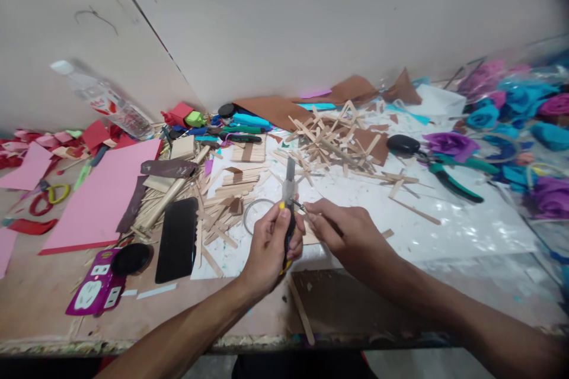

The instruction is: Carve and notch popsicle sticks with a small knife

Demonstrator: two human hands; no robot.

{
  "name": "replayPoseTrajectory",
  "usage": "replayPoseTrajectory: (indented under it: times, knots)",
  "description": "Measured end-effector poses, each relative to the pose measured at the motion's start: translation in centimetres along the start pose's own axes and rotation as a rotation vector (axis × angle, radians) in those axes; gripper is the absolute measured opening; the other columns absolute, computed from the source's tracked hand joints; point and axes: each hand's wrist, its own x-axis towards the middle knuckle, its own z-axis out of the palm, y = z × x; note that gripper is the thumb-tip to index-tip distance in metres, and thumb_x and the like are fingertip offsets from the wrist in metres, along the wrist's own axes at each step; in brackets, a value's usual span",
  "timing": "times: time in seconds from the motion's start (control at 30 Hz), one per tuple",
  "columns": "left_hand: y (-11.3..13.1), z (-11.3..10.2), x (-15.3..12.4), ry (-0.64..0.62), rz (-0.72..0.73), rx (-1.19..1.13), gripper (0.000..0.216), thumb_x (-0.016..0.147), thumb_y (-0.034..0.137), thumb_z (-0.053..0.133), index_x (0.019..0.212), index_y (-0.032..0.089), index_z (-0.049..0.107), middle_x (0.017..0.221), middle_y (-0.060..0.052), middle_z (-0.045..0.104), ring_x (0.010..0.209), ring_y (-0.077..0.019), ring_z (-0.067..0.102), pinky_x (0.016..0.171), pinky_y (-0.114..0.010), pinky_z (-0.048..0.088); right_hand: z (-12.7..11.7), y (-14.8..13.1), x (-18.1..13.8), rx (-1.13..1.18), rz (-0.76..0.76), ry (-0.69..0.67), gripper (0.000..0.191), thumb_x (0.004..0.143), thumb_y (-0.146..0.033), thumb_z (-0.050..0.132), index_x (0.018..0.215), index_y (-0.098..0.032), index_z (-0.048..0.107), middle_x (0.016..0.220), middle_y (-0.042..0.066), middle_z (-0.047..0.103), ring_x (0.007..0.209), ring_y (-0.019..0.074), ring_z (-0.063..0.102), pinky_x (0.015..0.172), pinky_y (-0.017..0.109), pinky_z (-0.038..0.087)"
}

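my left hand is wrapped around the yellow-and-black cutter, its blade pointing away from me; my right hand pinches a small dark metal piece at its side, too small to identify. if that pinch slips, i judge my right hand could skid onto the blade. left of my left hand lie a wire ring, then the phone; tangled sticks crowd the surface beyond my right hand.

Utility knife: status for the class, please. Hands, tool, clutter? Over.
Left hand holding utility knife, blade pointing forward. Right hand pinching small dark piece beside it. Wooden sticks scattered beyond.
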Motion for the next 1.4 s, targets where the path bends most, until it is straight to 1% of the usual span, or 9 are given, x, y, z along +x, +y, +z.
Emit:
replayPoseTrajectory:
  times: [0.13,0.23,0.43,0.83,0.97,1.07,1.13,1.3,1.4]
  knots:
    - [0.3,0.4,-0.1,0.034,0.002,-0.006,0.031,0.104,0.047,0.057,0.093,0.018,0.061,0.060,0.006,0.043,0.047,-0.0056,0.035,0.045,-0.016,0.031,0.2,-0.2,-0.8,-0.566,-0.260,0.079,0.036,0.096,-0.009,0.052,0.128,-0.018,0.068,0.078,0.006,0.069,0.059,0.0184,0.058,0.051,0.031,0.030]
    - [0.9,0.3,0.0,0.030,-0.010,-0.030,0.026,0.104,0.044,0.059,0.096,0.019,0.061,0.061,0.006,0.045,0.047,-0.0057,0.036,0.045,-0.016,0.031,0.3,-0.2,-0.8,-0.739,-0.327,0.116,0.036,0.097,-0.010,0.054,0.129,-0.017,0.069,0.072,0.005,0.064,0.058,0.0184,0.054,0.050,0.033,0.024]
    - [2.0,-0.4,0.3,0.001,-0.013,-0.073,0.027,0.106,0.041,0.054,0.096,0.017,0.063,0.059,0.005,0.047,0.045,-0.0049,0.037,0.046,-0.015,0.031,0.2,0.2,-0.3,-0.588,-0.303,0.155,0.025,0.106,-0.025,0.054,0.125,-0.025,0.069,0.079,0.004,0.065,0.064,0.0170,0.055,0.054,0.031,0.032]
    - [1.2,-0.8,0.3,-0.008,0.006,-0.142,0.029,0.105,0.042,0.055,0.090,0.017,0.059,0.058,0.005,0.048,0.043,-0.0046,0.039,0.045,-0.014,0.033,0.4,0.4,0.0,-0.230,-0.300,0.114,0.025,0.108,-0.021,0.050,0.115,-0.016,0.073,0.082,0.004,0.061,0.068,0.0142,0.060,0.062,0.027,0.045]
    - [1.2,-0.5,0.0,0.003,0.044,-0.117,0.026,0.105,0.041,0.056,0.102,0.016,0.062,0.062,0.004,0.050,0.046,-0.0041,0.039,0.045,-0.014,0.034,0.7,0.5,-0.6,-0.279,-0.308,0.174,0.023,0.107,-0.020,0.051,0.109,-0.017,0.073,0.081,0.003,0.061,0.067,0.0130,0.058,0.059,0.026,0.042]
    - [1.2,-0.3,-0.1,0.007,0.051,-0.128,0.027,0.105,0.041,0.058,0.118,0.017,0.061,0.063,0.005,0.052,0.045,-0.0041,0.036,0.043,-0.013,0.033,0.9,0.6,-1.2,-0.420,-0.314,0.184,0.024,0.107,-0.024,0.050,0.117,-0.021,0.072,0.080,0.002,0.058,0.059,0.0133,0.050,0.052,0.028,0.034]
    - [1.2,-0.2,-0.1,0.002,0.049,-0.134,0.028,0.105,0.041,0.058,0.117,0.016,0.061,0.061,0.006,0.050,0.044,-0.0041,0.035,0.043,-0.013,0.033,0.9,0.4,-1.2,-0.449,-0.332,0.185,0.026,0.107,-0.024,0.048,0.120,-0.021,0.071,0.079,0.002,0.058,0.058,0.0139,0.049,0.051,0.029,0.032]
    - [1.3,-0.1,-0.2,0.028,0.039,-0.121,0.027,0.103,0.042,0.061,0.106,0.016,0.061,0.065,0.004,0.054,0.046,-0.0044,0.039,0.042,-0.013,0.033,1.0,0.0,-0.5,-0.211,-0.325,0.237,0.021,0.106,-0.019,0.051,0.103,-0.018,0.072,0.078,0.002,0.061,0.068,0.0137,0.059,0.063,0.025,0.046]
    - [1.4,0.1,-0.3,0.026,0.029,-0.125,0.027,0.104,0.042,0.059,0.109,0.016,0.061,0.060,0.005,0.051,0.044,-0.0043,0.037,0.042,-0.013,0.032,1.0,0.0,-0.7,-0.362,-0.322,0.233,0.023,0.107,-0.021,0.050,0.110,-0.019,0.073,0.076,0.002,0.059,0.060,0.0130,0.052,0.054,0.027,0.037]
